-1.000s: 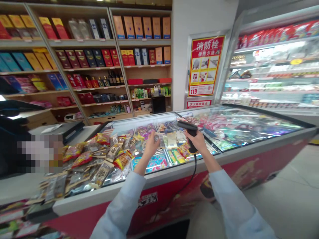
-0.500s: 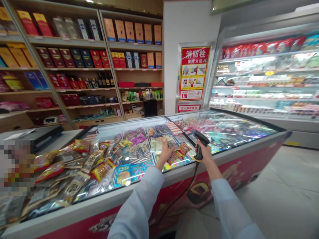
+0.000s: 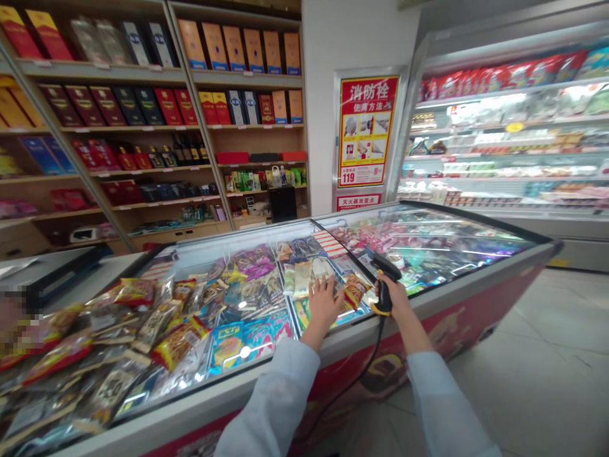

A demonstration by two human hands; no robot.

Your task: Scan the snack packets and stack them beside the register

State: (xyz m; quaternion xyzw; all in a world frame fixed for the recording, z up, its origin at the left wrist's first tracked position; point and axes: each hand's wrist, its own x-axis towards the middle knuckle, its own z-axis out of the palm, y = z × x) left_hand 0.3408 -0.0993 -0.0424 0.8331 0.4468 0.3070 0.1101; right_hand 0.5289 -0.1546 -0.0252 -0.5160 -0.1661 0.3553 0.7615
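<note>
My right hand is wrapped round the handle of a black barcode scanner with a yellow edge. The scanner's cord hangs down the front of the freezer. My left hand is over the glass lid, palm down with fingers spread and nothing gripped. Just right of its fingertips lies a red-and-yellow snack packet, between that hand and the scanner. Whether the left fingers touch the packet or the glass I cannot tell.
A chest freezer with a glass lid stretches across in front. Many snack packets are heaped on its left end. Behind stand shelves of boxed goods, a red notice and a lit display fridge.
My left hand has moved slightly right and lower, its fingers now spread towards the snack packet. My right hand keeps the scanner in nearly the same place. The view has turned slightly right.
</note>
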